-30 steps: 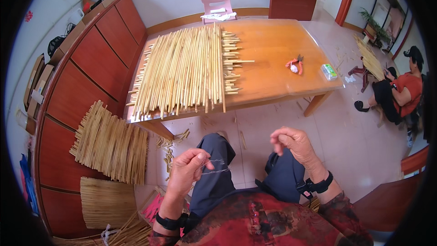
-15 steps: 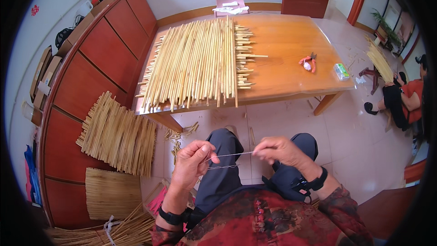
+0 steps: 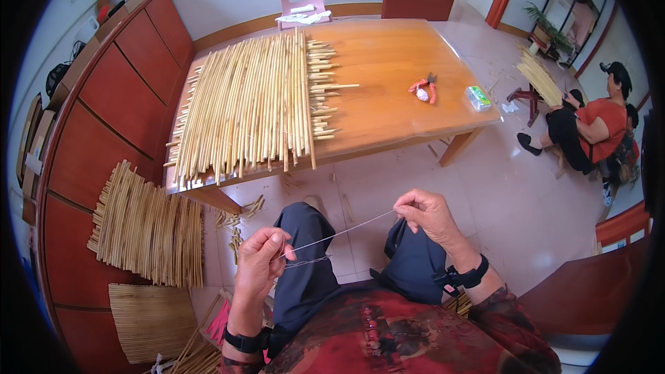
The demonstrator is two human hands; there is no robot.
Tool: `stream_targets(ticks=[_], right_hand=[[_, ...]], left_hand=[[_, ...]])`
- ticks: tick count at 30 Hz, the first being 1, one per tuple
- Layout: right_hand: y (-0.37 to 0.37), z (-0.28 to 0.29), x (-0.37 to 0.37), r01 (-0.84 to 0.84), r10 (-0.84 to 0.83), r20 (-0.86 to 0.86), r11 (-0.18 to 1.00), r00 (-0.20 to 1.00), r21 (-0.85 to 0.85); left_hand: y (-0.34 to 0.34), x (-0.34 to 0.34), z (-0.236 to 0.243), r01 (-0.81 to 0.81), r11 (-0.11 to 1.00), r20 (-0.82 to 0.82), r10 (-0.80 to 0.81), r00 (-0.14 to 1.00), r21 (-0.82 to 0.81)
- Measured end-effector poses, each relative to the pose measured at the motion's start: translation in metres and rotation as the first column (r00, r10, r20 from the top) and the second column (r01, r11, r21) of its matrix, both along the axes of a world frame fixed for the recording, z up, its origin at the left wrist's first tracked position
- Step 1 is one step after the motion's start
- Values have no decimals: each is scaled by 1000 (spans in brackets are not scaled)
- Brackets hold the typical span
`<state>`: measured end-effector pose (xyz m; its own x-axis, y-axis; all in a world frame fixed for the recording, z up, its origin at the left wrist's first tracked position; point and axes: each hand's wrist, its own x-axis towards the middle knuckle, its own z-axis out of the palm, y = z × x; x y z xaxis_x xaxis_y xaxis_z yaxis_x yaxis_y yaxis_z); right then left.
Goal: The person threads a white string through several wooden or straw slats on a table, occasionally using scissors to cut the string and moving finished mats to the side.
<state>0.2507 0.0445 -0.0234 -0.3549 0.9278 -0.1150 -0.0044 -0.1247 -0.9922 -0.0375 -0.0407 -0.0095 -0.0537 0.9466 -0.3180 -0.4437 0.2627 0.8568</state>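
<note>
We pinch a thin pale thread taut above our knees: our left hand is curled shut on its lower end, our right hand closed on its upper end. Beyond lies the orange wooden table, bearing a row of pale bamboo sticks and red-handled pliers.

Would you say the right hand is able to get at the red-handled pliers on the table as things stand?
Probably not without letting go and leaning forward: the right hand is pinching a thin thread stretched to the left hand, over the lap. The pliers lie far across the table, though nothing blocks the way.
</note>
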Motion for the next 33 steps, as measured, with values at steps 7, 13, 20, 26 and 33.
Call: stream_targets(ticks=[7, 13, 20, 26, 33], right_hand=[[-4, 15, -6, -4, 4, 5, 996, 1000, 93], [-10, 63, -15, -253, 244, 76, 875, 967, 413], [-7, 87, -29, -48, 252, -478, 916, 841, 398], [3, 96, -10, -153, 366, -604, 914, 708, 374], [-11, 90, -46, -390, 311, 238, 784, 920, 482]], left_hand=[[4, 10, -4, -55, 994, -273, 77, 959, 90], [10, -2, 6, -191, 943, -325, 277, 904, 273], [9, -4, 22, -305, 926, 36, 305, 952, 223], [6, -9, 26, -335, 926, 90, 324, 942, 173], [7, 2, 24, -188, 966, 49, 182, 982, 179]])
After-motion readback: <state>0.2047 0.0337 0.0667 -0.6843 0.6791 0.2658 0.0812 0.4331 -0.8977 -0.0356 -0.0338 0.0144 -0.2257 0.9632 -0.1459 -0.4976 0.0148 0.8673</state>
